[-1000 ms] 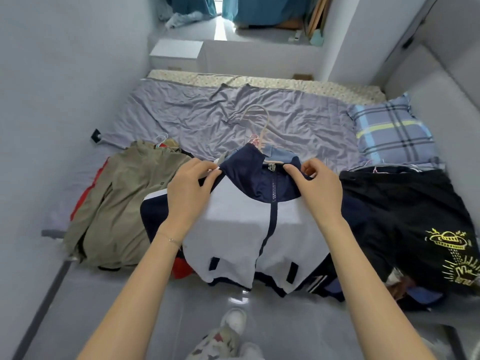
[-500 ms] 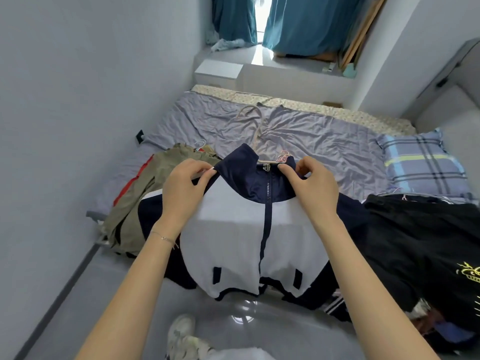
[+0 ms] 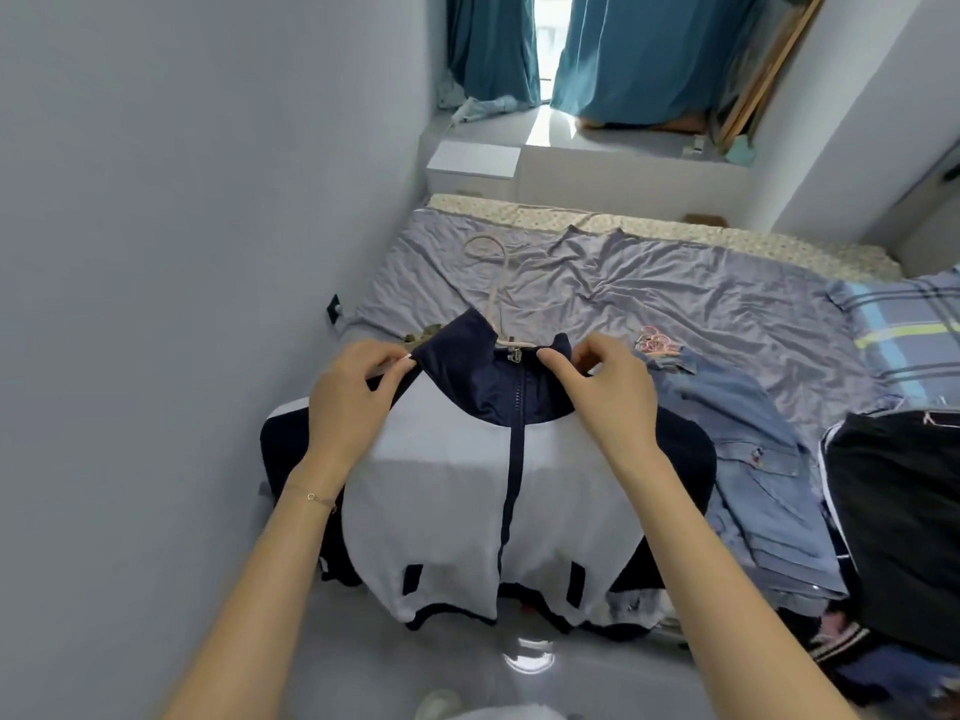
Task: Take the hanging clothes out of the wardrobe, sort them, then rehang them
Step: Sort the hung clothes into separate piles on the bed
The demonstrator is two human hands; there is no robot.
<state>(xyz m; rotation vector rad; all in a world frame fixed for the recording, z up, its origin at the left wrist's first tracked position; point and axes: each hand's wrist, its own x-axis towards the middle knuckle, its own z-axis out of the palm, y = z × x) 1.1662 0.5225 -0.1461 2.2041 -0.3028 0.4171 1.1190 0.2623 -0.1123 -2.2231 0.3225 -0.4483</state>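
Navy-and-white jacket [image 3: 493,485]: zipped to the collar, front up, draped over the near edge of the bed [image 3: 675,293], with its hem hanging toward the floor.
Change: within the last second it has gone to the person's left. The olive garment [image 3: 423,335] that lay open beside it is now nearly covered, with only a scrap showing by the collar. The denim shirt [image 3: 748,459] it had hidden lies uncovered on the right.
Left hand [image 3: 353,407]: fingers curled, thumb and fingertips pinching the shoulder just beside the collar, the same grip as before.
Right hand [image 3: 608,392]: fingers curled too, pinching the collar edge just right of the zip pull, also unchanged.
Hanger [image 3: 496,283]: pale and thin. It is inside the jacket, with its hook lying on the sheet beyond the collar.
Meaning: this looks like sorting, with the jacket being stacked on the left-hand pile. Rehanging has probably not begun.
Jacket cloth: smooth, faintly shiny navy yoke and sleeves, matt white body panels, and a toothed zip down the middle.
Denim: stiffer, with flat folds and stitched pockets.
Sheet: grey-lilac and heavily creased.
Black garment [image 3: 909,511]: soft and heaped at the right.
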